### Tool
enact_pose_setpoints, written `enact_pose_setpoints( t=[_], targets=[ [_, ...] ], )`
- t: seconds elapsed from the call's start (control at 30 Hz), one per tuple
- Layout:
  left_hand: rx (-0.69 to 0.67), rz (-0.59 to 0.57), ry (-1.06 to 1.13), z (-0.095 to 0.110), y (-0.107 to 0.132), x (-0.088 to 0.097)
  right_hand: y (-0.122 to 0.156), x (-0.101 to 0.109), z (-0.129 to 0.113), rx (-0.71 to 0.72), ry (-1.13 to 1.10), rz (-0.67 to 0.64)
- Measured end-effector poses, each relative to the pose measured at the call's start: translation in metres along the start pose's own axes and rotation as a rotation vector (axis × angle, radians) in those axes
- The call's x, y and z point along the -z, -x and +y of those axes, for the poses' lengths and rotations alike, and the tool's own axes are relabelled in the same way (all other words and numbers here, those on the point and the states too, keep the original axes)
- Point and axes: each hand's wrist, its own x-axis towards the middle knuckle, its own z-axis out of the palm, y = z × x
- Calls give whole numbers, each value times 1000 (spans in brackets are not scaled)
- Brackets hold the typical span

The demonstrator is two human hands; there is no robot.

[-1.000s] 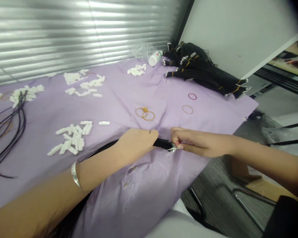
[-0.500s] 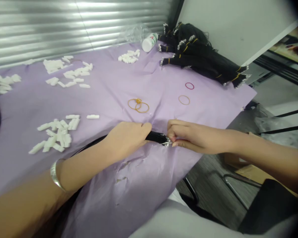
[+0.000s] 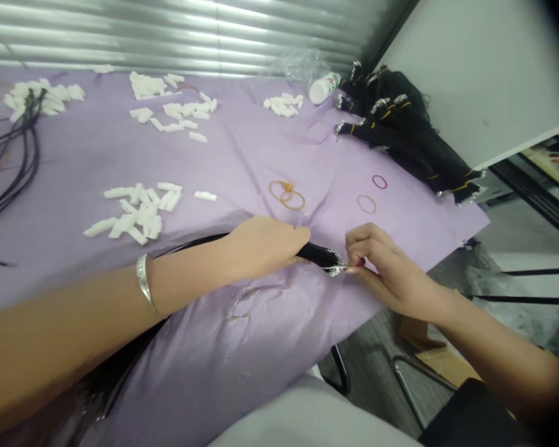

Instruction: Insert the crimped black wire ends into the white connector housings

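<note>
My left hand (image 3: 270,245) is closed around a bundle of black wires (image 3: 317,254) with silvery metal ends. The rest of the bundle runs back under my left forearm and over the front of the table, partly hidden. My right hand (image 3: 377,261) is closed at the silvery ends, thumb and forefinger pinching a thin pale strand (image 3: 339,267) that stretches along the bundle's tip. Whether that strand is a band or a wire, I cannot tell. Beyond my hands lie linked yellow rubber bands (image 3: 292,198), a tan rubber band (image 3: 366,203) and a red one (image 3: 379,181).
Purple sheeting (image 3: 242,149) covers the table, torn near the front edge. White tubular pieces (image 3: 142,214) lie in several piles. Tied black wire bundles (image 3: 410,136) are heaped at the back right beside a white bottle (image 3: 323,88). Loose black cords (image 3: 28,143) lie left.
The view has swung left, so the table things appear further right. Both hands stay at the bundle's end; my right hand's fingers are raised a little more, still pinching the pale strand.
</note>
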Motion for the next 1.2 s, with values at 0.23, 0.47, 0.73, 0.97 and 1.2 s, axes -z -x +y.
enact_pose_setpoints(
  t=[0.23, 0.47, 0.73, 0.97, 1.2],
  targets=[
    [6, 0, 22, -1, 0, 4, -2, -18, 0, 152, 183, 328],
    [51, -26, 59, -4, -2, 3, -4, -15, 6, 131, -85, 362],
    [99, -116, 148, -6, -2, 8, -7, 15, 7, -2, -507, -62],
    [144, -91, 242, -16, -7, 11, 34, 19, -12, -129, -321, -150],
    [167, -143, 202, -12, -6, 14, 35, 27, 17, -296, -149, 170]
  ],
)
